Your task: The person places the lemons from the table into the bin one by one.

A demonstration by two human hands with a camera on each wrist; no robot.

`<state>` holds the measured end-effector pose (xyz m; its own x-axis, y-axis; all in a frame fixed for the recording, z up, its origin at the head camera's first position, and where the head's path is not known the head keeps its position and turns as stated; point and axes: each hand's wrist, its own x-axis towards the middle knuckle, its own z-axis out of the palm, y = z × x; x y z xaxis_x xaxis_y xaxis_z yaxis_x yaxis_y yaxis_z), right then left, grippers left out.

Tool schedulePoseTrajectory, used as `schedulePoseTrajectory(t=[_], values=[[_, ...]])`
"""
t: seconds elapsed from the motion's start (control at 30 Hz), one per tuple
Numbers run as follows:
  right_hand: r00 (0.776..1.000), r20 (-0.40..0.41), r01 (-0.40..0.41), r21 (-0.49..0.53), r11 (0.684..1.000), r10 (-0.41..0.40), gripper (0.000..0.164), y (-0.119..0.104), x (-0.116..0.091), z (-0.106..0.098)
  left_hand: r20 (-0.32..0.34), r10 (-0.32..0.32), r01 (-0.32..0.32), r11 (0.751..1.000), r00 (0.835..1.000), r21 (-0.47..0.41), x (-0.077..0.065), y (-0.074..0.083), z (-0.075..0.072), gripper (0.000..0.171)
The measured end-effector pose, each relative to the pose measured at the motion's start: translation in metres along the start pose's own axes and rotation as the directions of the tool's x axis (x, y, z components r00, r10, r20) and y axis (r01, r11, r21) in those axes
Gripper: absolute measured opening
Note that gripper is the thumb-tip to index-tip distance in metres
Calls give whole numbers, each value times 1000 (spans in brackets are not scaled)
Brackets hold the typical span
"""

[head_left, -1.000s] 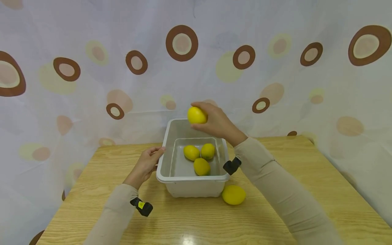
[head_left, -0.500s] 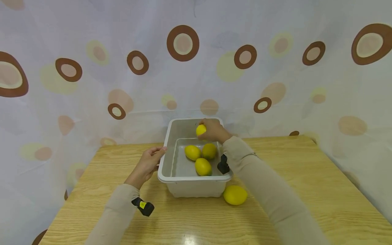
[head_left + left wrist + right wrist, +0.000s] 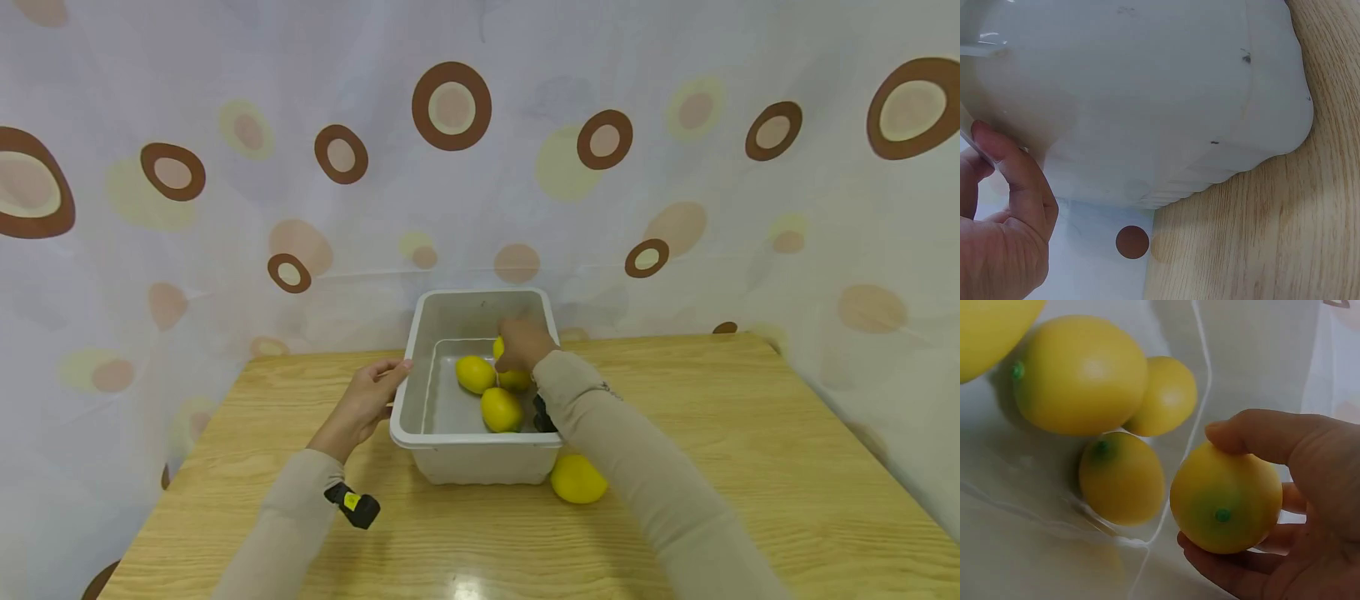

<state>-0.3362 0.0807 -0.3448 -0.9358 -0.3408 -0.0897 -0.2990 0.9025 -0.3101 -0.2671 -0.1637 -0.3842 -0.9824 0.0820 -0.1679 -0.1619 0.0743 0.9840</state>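
Note:
A pale grey plastic tub (image 3: pixel 480 462) stands on the table, with three yellow lemons inside, among them a left one (image 3: pixel 475 374) and a front one (image 3: pixel 501 410). My left hand (image 3: pixel 363 404) grips the tub's left rim; in the left wrist view its fingers (image 3: pixel 1019 175) curl over the edge. Down inside the tub, toward its far right, my right hand (image 3: pixel 527 342) holds another lemon (image 3: pixel 1225 497), thumb on one side and fingers on the other. In the head view that hand hides most of it. The held lemon is close beside a lemon (image 3: pixel 1121 478) in the tub.
One more lemon (image 3: pixel 579 479) lies on the wooden table (image 3: pixel 750 433) outside the tub's front right corner, partly behind the right sleeve. A patterned curtain (image 3: pixel 480 208) hangs behind the table.
My right hand has come down from above the tub's far rim into the tub, carrying the lemon. The left hand has kept its grip on the rim.

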Motion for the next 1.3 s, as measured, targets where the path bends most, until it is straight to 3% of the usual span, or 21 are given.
schedulePoseTrajectory(t=[0.33,0.6,1.0,1.17,1.3], values=[[993,114,-35,-80,996,44,38,-1,2,12,-6,13,-13,1000,1000,8,0,-2,-1,45],[954,252,-133,-119,984,160,30,1,5,18,-8,4,-4,1000,1000,2,1,-3,-2,43],[955,273,-43,-259,965,116,19,-15,-15,5,-18,-4,4,1000,1000,0,2,-2,-2,44],[937,331,-5,-296,955,107,9,-18,-20,3,-21,-12,12,1000,1000,-6,1,-1,-1,45],[921,373,16,-316,949,109,15,-18,-20,1,-15,-11,11,1000,1000,-3,1,-1,-1,45]])
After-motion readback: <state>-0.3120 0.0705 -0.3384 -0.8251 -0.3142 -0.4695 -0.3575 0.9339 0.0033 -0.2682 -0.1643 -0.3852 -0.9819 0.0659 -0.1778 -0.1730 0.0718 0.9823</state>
